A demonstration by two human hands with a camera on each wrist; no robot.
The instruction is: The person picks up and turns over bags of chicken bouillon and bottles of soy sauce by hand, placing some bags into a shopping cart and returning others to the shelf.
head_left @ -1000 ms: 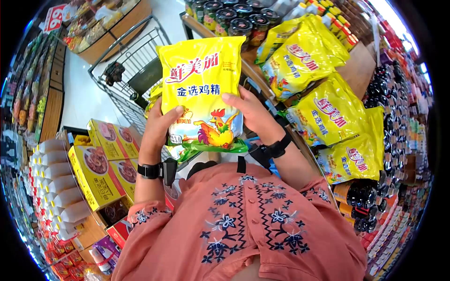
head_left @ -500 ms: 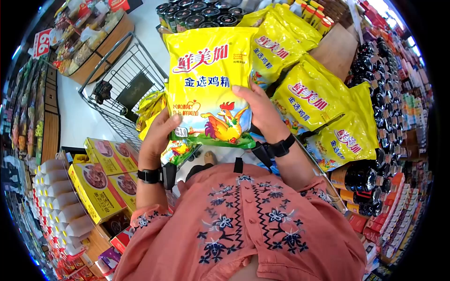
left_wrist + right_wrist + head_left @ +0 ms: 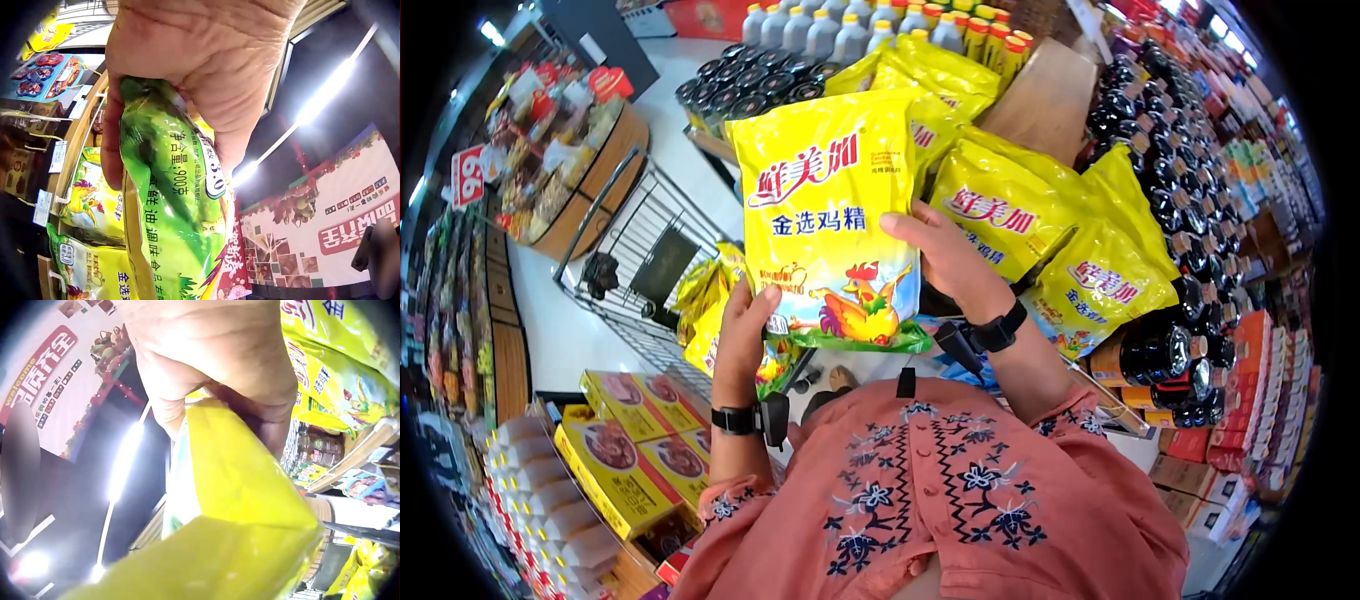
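Both hands hold one yellow bag of chicken bouillon (image 3: 820,185) upright, its printed front with a cartoon rooster facing up at me. My left hand (image 3: 743,335) grips the lower left edge, thumb on the front. The right hand (image 3: 955,258) grips the right edge about halfway up, thumb also in front and fingers hidden behind. In the left wrist view, the green corner of the bag (image 3: 169,181) sits between thumb and fingers. A yellow side of the bag (image 3: 244,481) fills much of the right wrist view.
A shopping cart (image 3: 625,335) with more yellow bags (image 3: 710,310) stands left of the held bag. On the right shelf lie matching bags (image 3: 1000,205), with dark-lidded jars (image 3: 750,85) and bottles (image 3: 850,40) behind. Yellow boxes (image 3: 615,465) are stacked at the lower left.
The bag has shifted left and a little down in the head view, still in both hands. The shelf and cart have slid left and lower in view as the head camera turned.
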